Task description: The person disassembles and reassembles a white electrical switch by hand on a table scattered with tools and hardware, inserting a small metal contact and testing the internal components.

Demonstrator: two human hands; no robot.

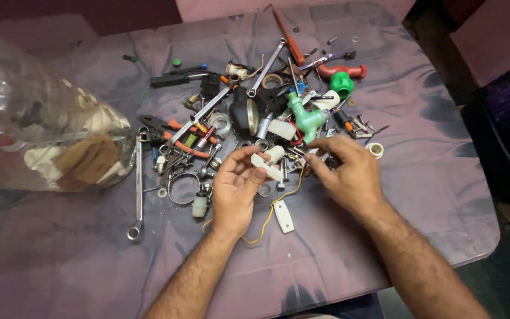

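I see my left hand [235, 188] pinching a small white plastic part [268, 162] btwn thumb & fingers, just above the purple table [432, 195]. My right hand [347, 171], fingers curled, picks into the hardware pile [255, 112] beside it. Long wrench [139, 183] lies well left.

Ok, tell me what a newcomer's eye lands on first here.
First the heap of tools and hardware spread over the middle of the purple-covered table, with a bright green plastic fitting standing out. Just below it, the left hand holds a small white plastic part while the right hand reaches into the pile. A clear plastic jar looms at the left edge.
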